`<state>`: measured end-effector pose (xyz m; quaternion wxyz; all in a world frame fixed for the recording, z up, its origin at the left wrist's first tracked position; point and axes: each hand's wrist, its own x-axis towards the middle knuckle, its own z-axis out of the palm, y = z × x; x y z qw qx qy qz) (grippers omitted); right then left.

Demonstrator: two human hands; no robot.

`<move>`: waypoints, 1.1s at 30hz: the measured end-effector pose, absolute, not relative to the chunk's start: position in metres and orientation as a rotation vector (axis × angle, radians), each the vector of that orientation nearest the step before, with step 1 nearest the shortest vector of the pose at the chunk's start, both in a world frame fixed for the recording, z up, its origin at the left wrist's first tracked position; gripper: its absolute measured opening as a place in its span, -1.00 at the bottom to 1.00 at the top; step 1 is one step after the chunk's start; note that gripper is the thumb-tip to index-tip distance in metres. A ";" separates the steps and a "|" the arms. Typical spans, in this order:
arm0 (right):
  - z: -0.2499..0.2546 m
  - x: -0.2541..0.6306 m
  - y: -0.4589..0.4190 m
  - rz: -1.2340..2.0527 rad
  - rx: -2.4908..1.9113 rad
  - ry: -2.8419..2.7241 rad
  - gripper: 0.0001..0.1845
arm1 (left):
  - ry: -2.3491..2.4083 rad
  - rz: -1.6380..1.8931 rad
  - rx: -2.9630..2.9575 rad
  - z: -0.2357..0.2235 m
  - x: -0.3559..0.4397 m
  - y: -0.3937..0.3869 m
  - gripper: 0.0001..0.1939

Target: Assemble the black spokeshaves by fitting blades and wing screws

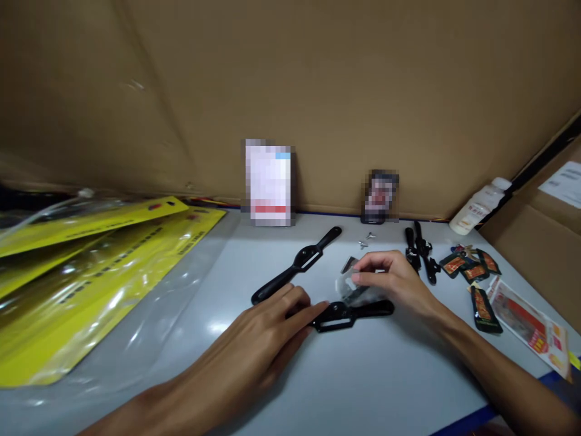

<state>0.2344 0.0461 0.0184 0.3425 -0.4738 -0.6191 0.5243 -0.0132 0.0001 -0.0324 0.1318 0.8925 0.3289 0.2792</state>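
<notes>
My left hand (267, 333) is closed around the left handle of a black spokeshave body (336, 315), which lies on the grey table with its slotted middle showing. Between the thumb and fingers of my right hand (393, 275) is a small clear plastic bag (345, 286), partly blurred, just above that spokeshave. Something dark and flat shows at the bag, but I cannot make out what it is. A second black spokeshave body (308, 257) lies slantwise behind my left hand. Two small silvery wing-shaped screws (363, 244) rest beyond my right hand.
Yellow printed cards in clear plastic sleeves (136, 266) cover the left side. A blurred-out white panel (267, 184) and a phone-like object (380, 197) lean on the cardboard wall. To the right are black tool parts (423, 254), a bottle (479, 209), small sachets (485, 309) and a packet (531, 327).
</notes>
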 end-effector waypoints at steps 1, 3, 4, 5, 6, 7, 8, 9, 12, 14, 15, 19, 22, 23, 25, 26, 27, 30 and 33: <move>0.017 0.234 0.046 1.405 -1.228 -1.605 -0.76 | 0.947 0.816 2.590 -0.032 -0.013 0.001 -0.60; 0.013 0.233 0.047 1.463 -1.219 -1.634 -0.75 | 0.929 0.831 2.584 -0.032 -0.013 0.003 -0.59; 0.011 0.233 0.047 1.474 -1.215 -1.658 -0.76 | 0.919 0.828 2.580 -0.031 -0.013 0.004 -0.59; 0.008 0.232 0.047 1.474 -1.216 -1.681 -0.78 | 0.910 0.822 2.577 -0.030 -0.013 0.005 -0.60; 0.006 0.231 0.047 1.464 -1.223 -1.702 -0.80 | 0.903 0.814 2.576 -0.029 -0.013 0.006 -0.61; 0.003 0.230 0.046 1.446 -1.233 -1.721 -0.83 | 0.903 0.812 2.574 -0.029 -0.014 0.006 -0.62; 0.001 0.228 0.045 1.419 -1.245 -1.737 -0.85 | 0.907 0.819 2.573 -0.030 -0.014 0.006 -0.62; 0.000 0.227 0.045 1.385 -1.259 -1.756 -0.86 | 0.910 0.823 2.575 -0.031 -0.015 0.007 -0.61; -0.003 0.225 0.042 1.253 -1.303 -1.818 -0.85 | 0.906 0.820 2.586 -0.036 -0.017 0.007 -0.60; -0.003 0.225 0.042 1.202 -1.322 -1.854 -0.83 | 0.914 0.811 2.584 -0.041 -0.017 0.007 -0.58; -0.003 0.225 0.041 1.192 -1.327 -1.868 -0.82 | 0.927 0.812 2.575 -0.042 -0.017 0.007 -0.59; -0.002 0.225 0.039 1.195 -1.331 -1.907 -0.82 | 0.968 0.840 2.520 -0.041 -0.016 0.006 -0.62; -0.001 0.225 0.038 1.228 -1.336 -1.913 -0.82 | 0.953 0.825 2.527 -0.035 -0.015 0.004 -0.64; -0.001 0.225 0.038 1.233 -1.339 -1.916 -0.83 | 0.947 0.806 2.543 -0.032 -0.015 0.003 -0.65; 0.000 0.226 0.037 1.229 -1.347 -1.944 -0.87 | 0.943 0.808 2.568 -0.028 -0.014 0.002 -0.65; 0.001 0.227 0.038 1.212 -1.351 -1.971 -0.89 | 0.939 0.806 2.583 -0.026 -0.014 0.002 -0.66; 0.001 0.227 0.037 1.202 -1.351 -1.990 -0.91 | 0.942 0.798 2.586 -0.025 -0.014 0.001 -0.66; 0.001 0.229 0.036 1.149 -1.352 -2.036 -0.92 | 0.949 0.783 2.573 -0.024 -0.013 0.000 -0.67; 0.000 0.229 0.034 1.101 -1.363 -2.079 -0.92 | 0.956 0.788 2.554 -0.026 -0.013 -0.001 -0.64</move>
